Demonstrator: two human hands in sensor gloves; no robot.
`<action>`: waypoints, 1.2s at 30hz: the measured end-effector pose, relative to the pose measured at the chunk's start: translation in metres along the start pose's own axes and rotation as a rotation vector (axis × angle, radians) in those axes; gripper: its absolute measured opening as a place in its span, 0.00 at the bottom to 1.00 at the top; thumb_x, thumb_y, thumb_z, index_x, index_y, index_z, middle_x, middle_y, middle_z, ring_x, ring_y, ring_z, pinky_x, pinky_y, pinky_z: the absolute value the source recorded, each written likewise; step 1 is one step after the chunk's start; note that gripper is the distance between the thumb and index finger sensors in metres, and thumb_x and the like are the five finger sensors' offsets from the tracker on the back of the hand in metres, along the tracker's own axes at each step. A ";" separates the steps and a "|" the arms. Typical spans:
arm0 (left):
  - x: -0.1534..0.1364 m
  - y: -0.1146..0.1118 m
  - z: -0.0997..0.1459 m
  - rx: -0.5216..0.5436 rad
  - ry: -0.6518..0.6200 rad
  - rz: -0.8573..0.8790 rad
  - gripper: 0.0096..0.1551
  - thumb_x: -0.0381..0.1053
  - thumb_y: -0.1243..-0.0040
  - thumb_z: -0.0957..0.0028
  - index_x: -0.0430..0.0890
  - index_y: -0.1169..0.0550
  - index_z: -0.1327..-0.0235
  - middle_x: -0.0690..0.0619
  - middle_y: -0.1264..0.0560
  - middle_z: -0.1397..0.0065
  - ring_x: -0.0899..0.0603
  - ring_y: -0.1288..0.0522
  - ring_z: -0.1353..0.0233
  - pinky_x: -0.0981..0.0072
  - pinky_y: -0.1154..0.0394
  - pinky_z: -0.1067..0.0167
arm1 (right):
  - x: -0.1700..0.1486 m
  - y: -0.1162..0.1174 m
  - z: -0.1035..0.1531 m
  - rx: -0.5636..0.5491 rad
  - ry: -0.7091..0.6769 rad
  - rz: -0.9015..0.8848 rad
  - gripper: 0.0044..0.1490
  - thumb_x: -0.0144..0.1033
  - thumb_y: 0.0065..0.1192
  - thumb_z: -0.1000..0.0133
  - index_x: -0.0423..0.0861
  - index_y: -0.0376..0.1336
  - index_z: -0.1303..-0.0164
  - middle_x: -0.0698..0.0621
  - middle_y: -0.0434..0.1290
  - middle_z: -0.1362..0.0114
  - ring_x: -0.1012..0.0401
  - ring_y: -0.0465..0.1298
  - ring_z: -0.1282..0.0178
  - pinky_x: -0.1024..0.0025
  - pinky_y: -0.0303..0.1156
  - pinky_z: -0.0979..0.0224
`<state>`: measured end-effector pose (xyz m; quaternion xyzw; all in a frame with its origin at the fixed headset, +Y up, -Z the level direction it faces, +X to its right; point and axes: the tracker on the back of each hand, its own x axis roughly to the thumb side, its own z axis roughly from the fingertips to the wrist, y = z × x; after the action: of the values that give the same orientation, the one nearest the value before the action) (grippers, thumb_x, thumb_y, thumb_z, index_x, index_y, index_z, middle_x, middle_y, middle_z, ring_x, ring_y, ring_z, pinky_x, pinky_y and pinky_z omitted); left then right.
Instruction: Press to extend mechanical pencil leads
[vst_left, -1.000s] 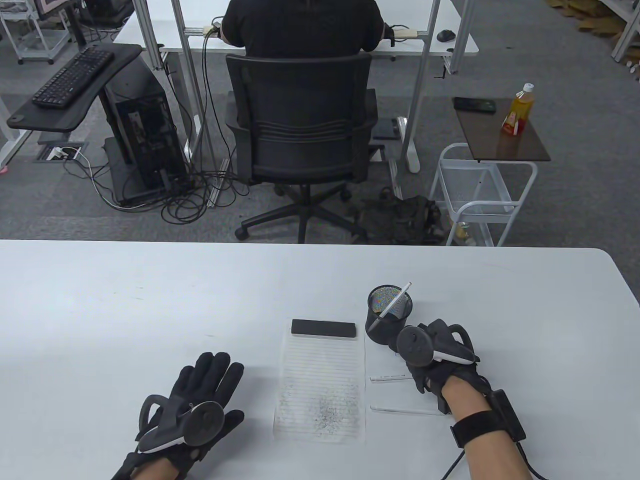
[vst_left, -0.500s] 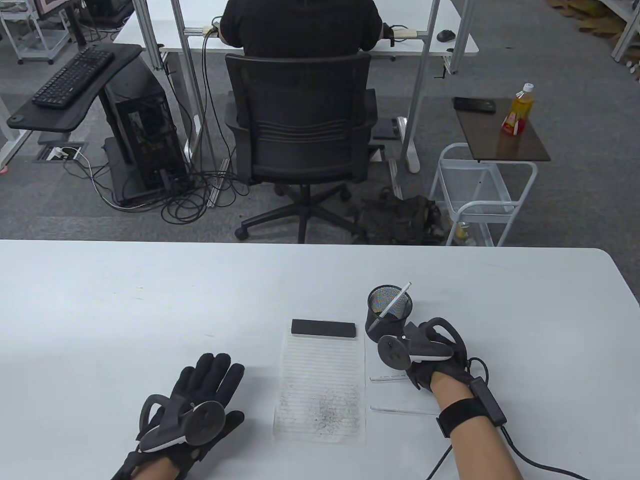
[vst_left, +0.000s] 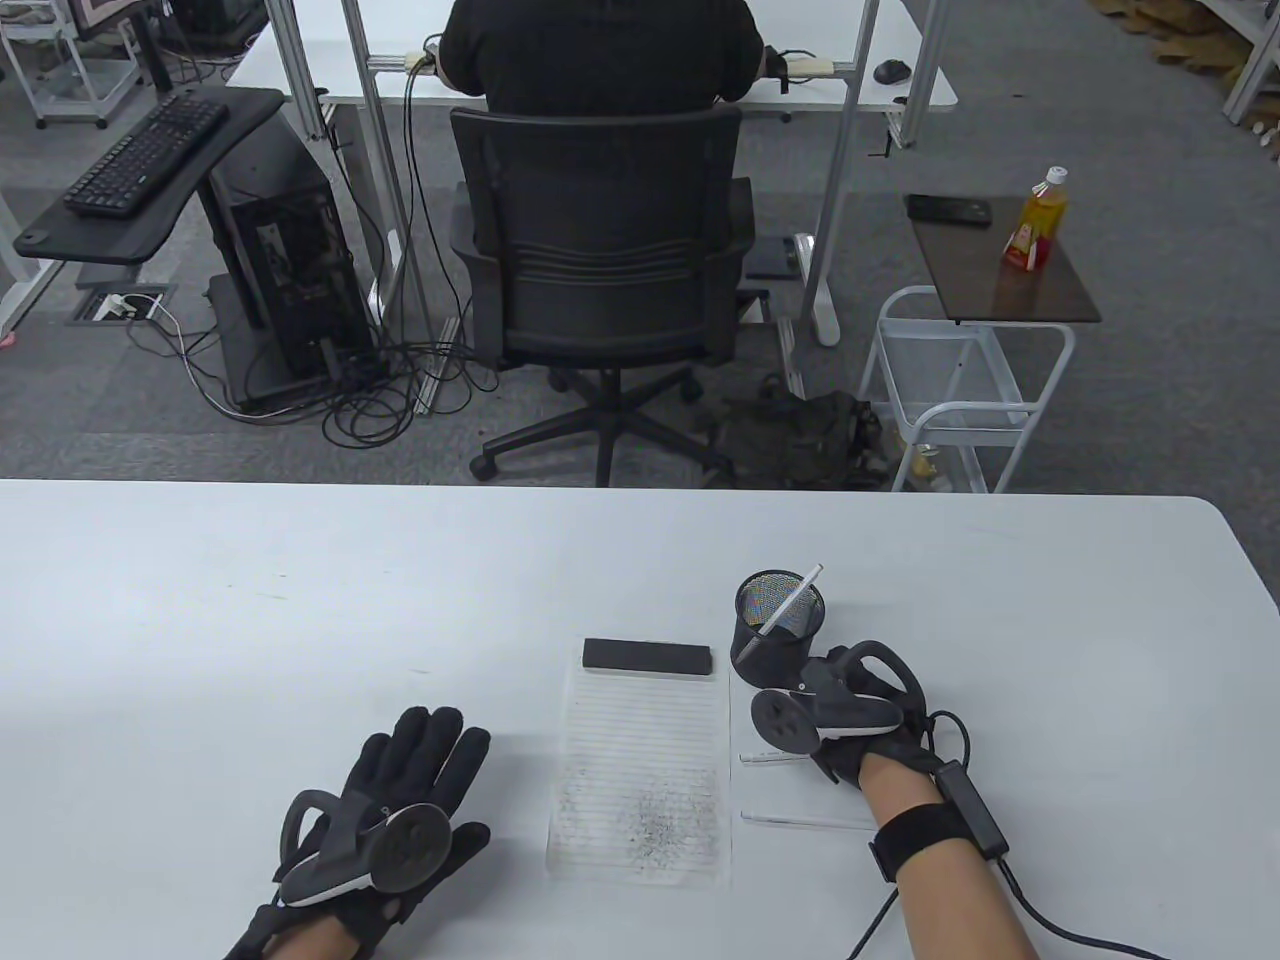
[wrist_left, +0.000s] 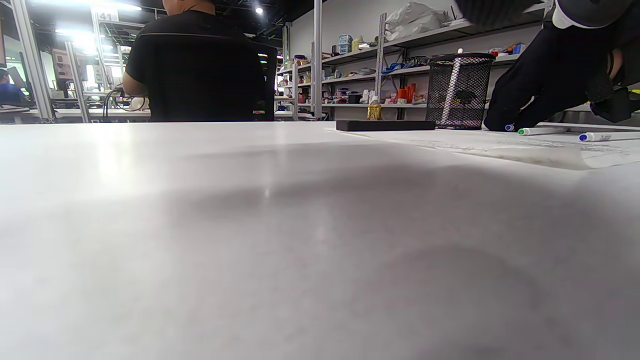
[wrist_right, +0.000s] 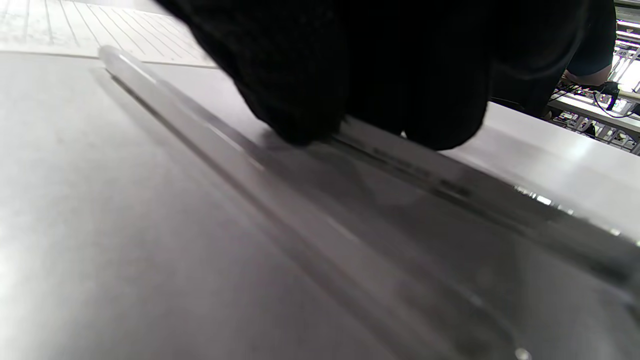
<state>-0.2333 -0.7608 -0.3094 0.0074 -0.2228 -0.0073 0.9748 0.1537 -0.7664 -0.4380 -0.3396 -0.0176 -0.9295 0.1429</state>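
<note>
Two white mechanical pencils lie on the table to the right of the paper, an upper one (vst_left: 768, 757) and a lower one (vst_left: 800, 820). My right hand (vst_left: 835, 735) is bent down over the upper pencil's right part. In the right wrist view its fingertips (wrist_right: 300, 115) close on that pencil (wrist_right: 415, 172) where it lies, with the lower pencil (wrist_right: 200, 132) in front. A third white pencil (vst_left: 790, 600) stands in the black mesh cup (vst_left: 775, 650). My left hand (vst_left: 425, 760) rests flat and empty on the table, fingers spread.
A lined sheet (vst_left: 640, 770) with grey scribbles lies between my hands, with a black block (vst_left: 648, 657) on its top edge. The table's far edge (vst_left: 600, 485) runs behind them. The left wrist view shows the cup (wrist_left: 460, 90), the block (wrist_left: 385, 125) and the pencil tips (wrist_left: 540, 131).
My right hand has moved left and down from beside the cup onto the upper pencil, and its wrist has turned. My left hand and both pencils have stayed where they were.
</note>
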 end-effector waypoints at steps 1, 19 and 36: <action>0.000 0.000 0.000 0.000 0.001 0.000 0.52 0.70 0.51 0.51 0.52 0.51 0.16 0.43 0.52 0.13 0.28 0.50 0.15 0.32 0.46 0.24 | 0.000 0.000 0.000 -0.001 0.001 0.000 0.27 0.28 0.84 0.52 0.36 0.76 0.42 0.39 0.78 0.38 0.45 0.83 0.40 0.41 0.74 0.29; 0.000 0.002 0.001 0.018 -0.003 0.007 0.52 0.70 0.51 0.51 0.52 0.51 0.16 0.43 0.52 0.13 0.28 0.50 0.15 0.32 0.46 0.24 | -0.072 -0.066 0.048 -0.467 0.465 -0.406 0.35 0.47 0.72 0.43 0.38 0.72 0.33 0.37 0.75 0.34 0.36 0.78 0.38 0.33 0.73 0.37; -0.009 -0.002 0.001 0.008 0.023 0.021 0.52 0.70 0.51 0.51 0.52 0.51 0.16 0.43 0.52 0.13 0.28 0.50 0.15 0.32 0.46 0.25 | -0.113 -0.002 -0.005 -0.330 0.930 -1.263 0.49 0.58 0.72 0.45 0.33 0.66 0.26 0.32 0.65 0.23 0.28 0.64 0.24 0.24 0.57 0.29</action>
<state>-0.2418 -0.7623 -0.3126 0.0090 -0.2118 0.0039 0.9773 0.2326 -0.7369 -0.5136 0.1400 -0.0075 -0.8718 -0.4694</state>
